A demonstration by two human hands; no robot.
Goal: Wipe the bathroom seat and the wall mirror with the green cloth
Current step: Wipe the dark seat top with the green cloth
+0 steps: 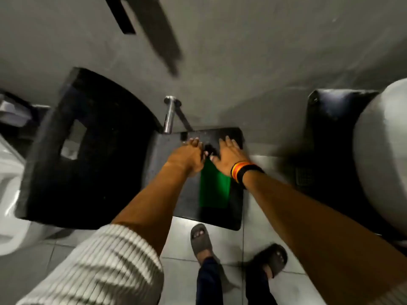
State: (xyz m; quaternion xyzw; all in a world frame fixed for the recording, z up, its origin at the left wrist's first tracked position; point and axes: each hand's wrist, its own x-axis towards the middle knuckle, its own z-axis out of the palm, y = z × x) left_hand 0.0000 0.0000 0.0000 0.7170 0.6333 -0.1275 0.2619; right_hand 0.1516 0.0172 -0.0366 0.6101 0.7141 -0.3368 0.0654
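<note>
The black bathroom seat stands against the grey wall in the middle of the head view. The green cloth lies flat along its middle. Both of my arms reach forward to the cloth's far end. My left hand rests at the far left corner of the cloth, its thumb and fingers closed on the edge. My right hand, with a striped wristband, lies flat on the far right corner with fingers apart. The hands hide the cloth's far edge.
A large black stool with a cut-out handle stands left of the seat, and a white toilet bowl is at the far left. A chrome pipe sticks out of the wall. A white rounded fixture and a black cushion are on the right. My feet in slippers stand on the tiled floor.
</note>
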